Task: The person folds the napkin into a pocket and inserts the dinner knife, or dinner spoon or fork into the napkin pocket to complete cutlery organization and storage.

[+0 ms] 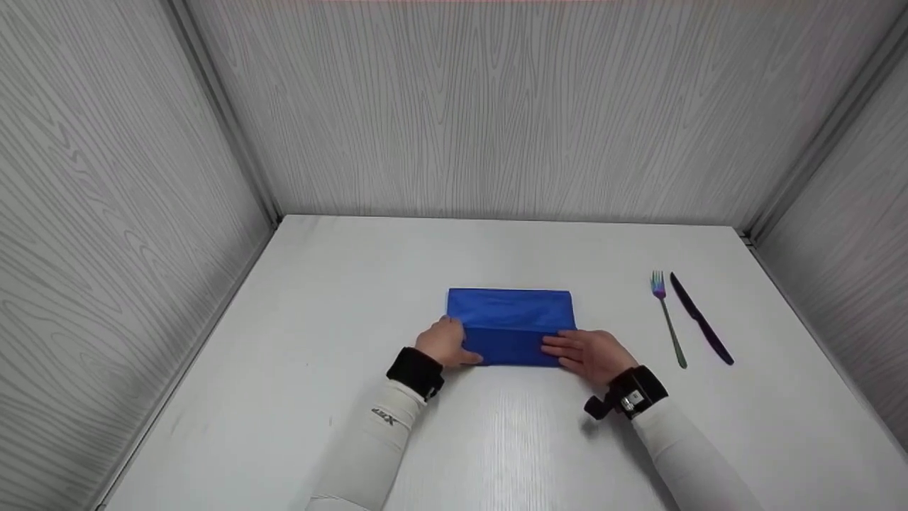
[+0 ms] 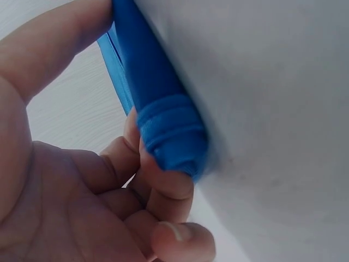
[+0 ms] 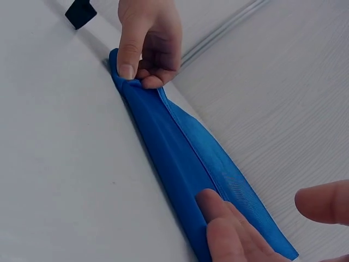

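A blue cloth point(image 1: 511, 306) lies folded on the white table, its near part doubled over into a darker band. At its left end my left hand point(image 1: 444, 342) pinches the near corner between thumb and fingers. The left wrist view shows the layered, rolled end of the cloth point(image 2: 166, 109) against those fingers. My right hand point(image 1: 594, 355) rests its extended fingers on the right end of the folded band. In the right wrist view, the right thumb point(image 3: 324, 202) stands apart from the cloth.
To the right of the cloth lie a fork point(image 1: 668, 318) with a rainbow sheen and a dark purple knife point(image 1: 701, 318), side by side. Grey wood-grain panels point(image 1: 482, 106) enclose the white table point(image 1: 340, 284) at the back and both sides.
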Demonstrator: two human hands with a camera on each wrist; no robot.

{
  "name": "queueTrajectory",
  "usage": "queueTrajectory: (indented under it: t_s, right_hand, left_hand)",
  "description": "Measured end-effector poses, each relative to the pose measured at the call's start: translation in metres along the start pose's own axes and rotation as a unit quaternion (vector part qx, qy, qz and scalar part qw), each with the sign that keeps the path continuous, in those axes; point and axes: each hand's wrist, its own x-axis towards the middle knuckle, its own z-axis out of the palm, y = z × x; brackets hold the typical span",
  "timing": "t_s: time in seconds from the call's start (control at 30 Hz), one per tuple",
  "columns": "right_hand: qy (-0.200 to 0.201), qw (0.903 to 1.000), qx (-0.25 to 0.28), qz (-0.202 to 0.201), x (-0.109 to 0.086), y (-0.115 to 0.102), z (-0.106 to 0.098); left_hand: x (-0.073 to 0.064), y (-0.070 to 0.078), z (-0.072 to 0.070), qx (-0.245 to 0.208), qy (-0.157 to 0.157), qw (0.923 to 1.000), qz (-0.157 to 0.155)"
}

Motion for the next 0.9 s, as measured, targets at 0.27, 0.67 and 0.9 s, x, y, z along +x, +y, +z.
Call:
queueTrajectory:
  t_s: [0.27, 0.67, 0.9]
  right_hand:
    - [0.035, 0.9941, -0.099, -0.027, 0.008, -0.027, 0.010]
    - [0.156, 0.8009, -0.551, -0.174, 0.077, -0.074, 0.025]
    - [0.118, 0.7383, -0.658, -0.093, 0.094, -0.070, 0.021]
  left_hand:
    - [-0.001, 0.000, 0.000, -0.004, 0.000, 1.0000, -0.006]
    - [0.000, 0.003, 0.001, 0.004, 0.000, 0.9999, -0.010]
    - [0.002, 0.003, 0.002, 0.002, 0.001, 0.9999, -0.012]
